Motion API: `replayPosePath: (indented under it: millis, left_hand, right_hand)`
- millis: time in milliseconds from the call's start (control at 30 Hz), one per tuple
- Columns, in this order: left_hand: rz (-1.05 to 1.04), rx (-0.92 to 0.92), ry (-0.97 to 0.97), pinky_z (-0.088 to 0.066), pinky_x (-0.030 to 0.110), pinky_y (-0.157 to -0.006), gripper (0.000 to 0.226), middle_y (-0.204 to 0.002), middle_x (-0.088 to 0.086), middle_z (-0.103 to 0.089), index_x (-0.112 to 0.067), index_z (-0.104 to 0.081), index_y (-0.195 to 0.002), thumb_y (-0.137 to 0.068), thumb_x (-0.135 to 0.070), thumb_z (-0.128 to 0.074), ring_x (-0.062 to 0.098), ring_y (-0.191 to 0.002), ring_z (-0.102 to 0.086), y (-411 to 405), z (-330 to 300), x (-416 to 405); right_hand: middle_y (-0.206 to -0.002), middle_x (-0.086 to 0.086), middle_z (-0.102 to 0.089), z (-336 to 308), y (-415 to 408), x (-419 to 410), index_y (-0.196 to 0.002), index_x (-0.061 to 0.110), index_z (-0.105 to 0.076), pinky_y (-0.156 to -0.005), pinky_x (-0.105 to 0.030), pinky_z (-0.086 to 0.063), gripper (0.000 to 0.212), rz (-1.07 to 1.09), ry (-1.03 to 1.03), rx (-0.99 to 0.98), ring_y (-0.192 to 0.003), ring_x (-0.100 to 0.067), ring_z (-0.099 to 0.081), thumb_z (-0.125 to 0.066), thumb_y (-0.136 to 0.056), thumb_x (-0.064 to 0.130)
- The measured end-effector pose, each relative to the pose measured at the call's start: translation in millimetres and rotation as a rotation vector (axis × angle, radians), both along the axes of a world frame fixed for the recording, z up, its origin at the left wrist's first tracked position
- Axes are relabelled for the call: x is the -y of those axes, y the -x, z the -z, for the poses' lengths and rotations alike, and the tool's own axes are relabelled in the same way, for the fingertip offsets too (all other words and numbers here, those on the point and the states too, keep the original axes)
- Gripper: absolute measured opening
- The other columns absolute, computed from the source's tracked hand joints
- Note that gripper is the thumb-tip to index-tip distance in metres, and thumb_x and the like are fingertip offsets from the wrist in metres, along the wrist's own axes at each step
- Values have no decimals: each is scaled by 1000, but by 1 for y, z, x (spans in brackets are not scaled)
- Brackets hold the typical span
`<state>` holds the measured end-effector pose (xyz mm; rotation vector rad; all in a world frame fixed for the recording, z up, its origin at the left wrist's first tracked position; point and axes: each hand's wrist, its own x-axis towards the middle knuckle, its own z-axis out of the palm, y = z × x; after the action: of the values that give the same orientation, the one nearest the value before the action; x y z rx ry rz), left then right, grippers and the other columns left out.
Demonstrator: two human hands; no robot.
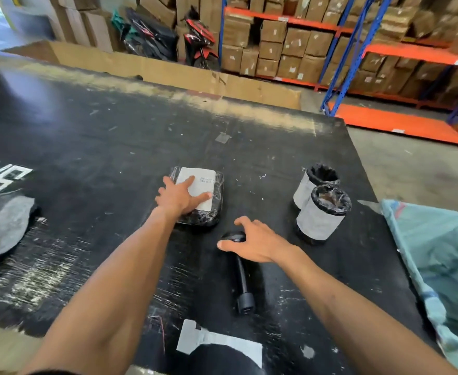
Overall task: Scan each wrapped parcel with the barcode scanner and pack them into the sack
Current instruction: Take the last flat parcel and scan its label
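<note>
A flat black-wrapped parcel [211, 209] with a white label lies in the middle of the black table [92, 125]. My left hand [179, 197] rests flat on its left half, fingers straight. The black barcode scanner [242, 280] lies on the table just in front of the parcel, handle towards me. My right hand [257, 243] hovers over the scanner's head with fingers spread and loosely curved, touching or nearly touching it. Two round parcels [321, 220], black wrap with grey labels, stand upright to the right. The pale teal sack [444, 263] hangs open at the table's right edge.
A grey cloth [3, 231] lies at the left edge. White tape patches [217, 342] stick to the near tabletop. Beyond the table stand a long cardboard sheet [168, 69], a parked motorbike [200, 44] and blue-orange racks [357, 50] full of cartons.
</note>
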<state>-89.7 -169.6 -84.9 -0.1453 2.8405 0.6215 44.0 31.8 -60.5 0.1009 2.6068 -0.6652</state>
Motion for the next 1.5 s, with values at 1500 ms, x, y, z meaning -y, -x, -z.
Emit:
replayPosePath:
  millis: [1500]
  left_hand:
    - [-54, -392, -849, -50, 4, -62, 68, -115, 3, -37, -40, -70, -117, -58, -27, -100, 6, -99, -55, -70, -37, -3]
  right_hand:
    - [-83, -6, -69, -79, 0, 0, -131, 32, -51, -49, -32, -49, 46, 382, 980, -361, -59, -23, -57, -75, -92, 40]
